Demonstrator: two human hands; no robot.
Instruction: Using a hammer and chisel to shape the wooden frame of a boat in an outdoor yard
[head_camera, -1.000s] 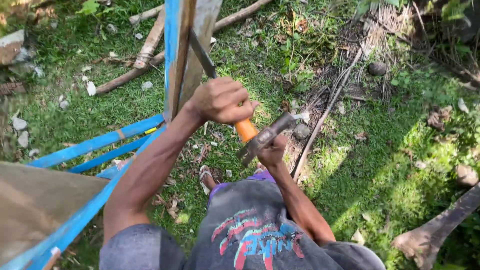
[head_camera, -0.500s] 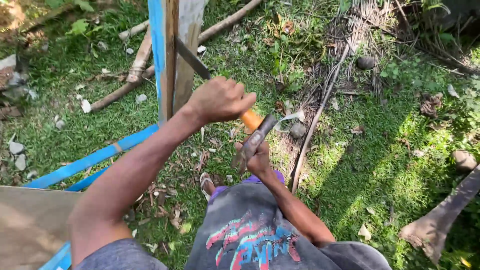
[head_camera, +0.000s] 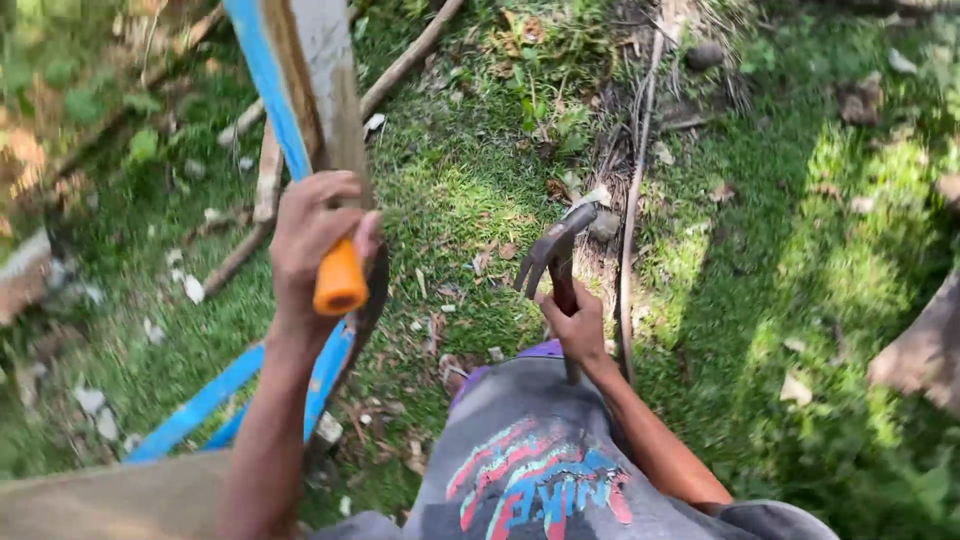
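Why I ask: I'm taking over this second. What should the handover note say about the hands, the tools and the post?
Left hand: shut on the orange-handled tool, held up against the blue-edged wooden post; its working end is mostly hidden.
Right hand: shut on the claw hammer, low near the waist, head up over the grass, apart from the tool.
Done: both tools are in hand, and the tool is at the post.
Left: the hammer is not on the tool, and no cut or mark in the wood can be made out.
Blue rails lie on the ground below.
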